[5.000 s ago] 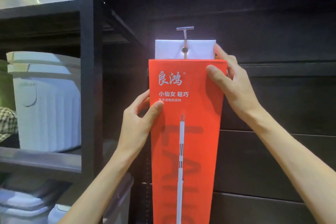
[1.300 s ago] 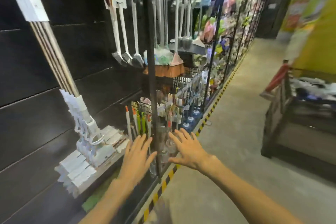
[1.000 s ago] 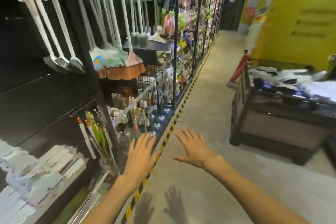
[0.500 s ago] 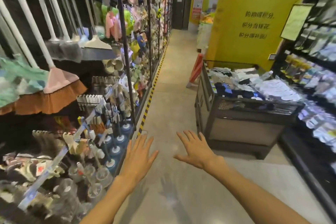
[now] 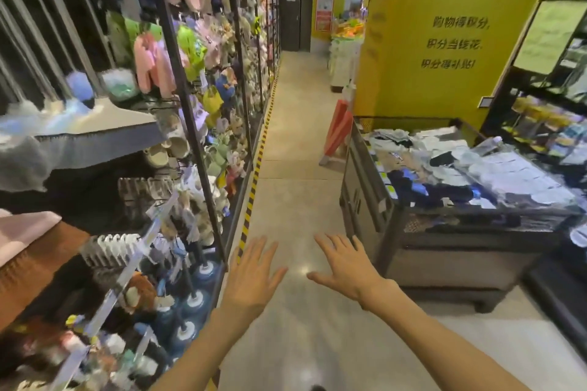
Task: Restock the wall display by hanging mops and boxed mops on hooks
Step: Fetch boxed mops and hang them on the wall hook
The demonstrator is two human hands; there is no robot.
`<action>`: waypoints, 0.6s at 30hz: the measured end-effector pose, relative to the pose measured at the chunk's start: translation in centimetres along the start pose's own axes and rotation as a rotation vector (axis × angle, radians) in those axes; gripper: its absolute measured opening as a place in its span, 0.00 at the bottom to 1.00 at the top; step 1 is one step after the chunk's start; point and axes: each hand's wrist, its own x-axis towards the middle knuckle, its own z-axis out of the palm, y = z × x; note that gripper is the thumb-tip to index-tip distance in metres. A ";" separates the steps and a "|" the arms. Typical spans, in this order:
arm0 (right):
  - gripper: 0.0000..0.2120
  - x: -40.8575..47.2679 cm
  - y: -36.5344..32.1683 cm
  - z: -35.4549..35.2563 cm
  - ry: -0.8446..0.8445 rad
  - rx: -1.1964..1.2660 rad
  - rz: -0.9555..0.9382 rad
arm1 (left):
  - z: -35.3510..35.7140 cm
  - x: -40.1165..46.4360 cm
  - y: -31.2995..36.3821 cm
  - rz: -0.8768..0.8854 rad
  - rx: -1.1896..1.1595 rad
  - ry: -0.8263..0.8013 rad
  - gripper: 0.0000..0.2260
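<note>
My left hand [image 5: 252,276] and my right hand [image 5: 344,267] are stretched out in front of me over the aisle floor, palms down, fingers spread and straight, holding nothing. Red-orange mop boxes [image 5: 338,130] lean against the end of a goods bin far ahead on the right. On the left, blurred broom and mop handles [image 5: 57,41] hang on the dark wall display, with a grey broom head [image 5: 95,136] and a brown one [image 5: 38,260] below them. Both hands are well away from all of these.
A black rack post [image 5: 190,124] and hanging slippers and toys line the left side. A yellow-black floor stripe [image 5: 254,181] runs along it. A dark bin of folded clothes [image 5: 444,219] stands on the right before a yellow wall [image 5: 444,41]. The concrete aisle [image 5: 295,168] runs ahead.
The view has swung right from the orange box hung on its wall hook to face down the aisle. Both hands let go of the box and now hover spread and empty.
</note>
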 end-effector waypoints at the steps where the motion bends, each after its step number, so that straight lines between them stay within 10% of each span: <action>1: 0.52 2.4 0.8 0.1 0.008 0.014 0.000 | 0.6 2.4 -0.7 0.015 0.008 0.010 0.36; 18: 0.43 42.1 14.7 -7.0 -0.005 0.054 -0.016 | 3.1 43.7 -7.6 -0.045 -0.043 -0.010 0.39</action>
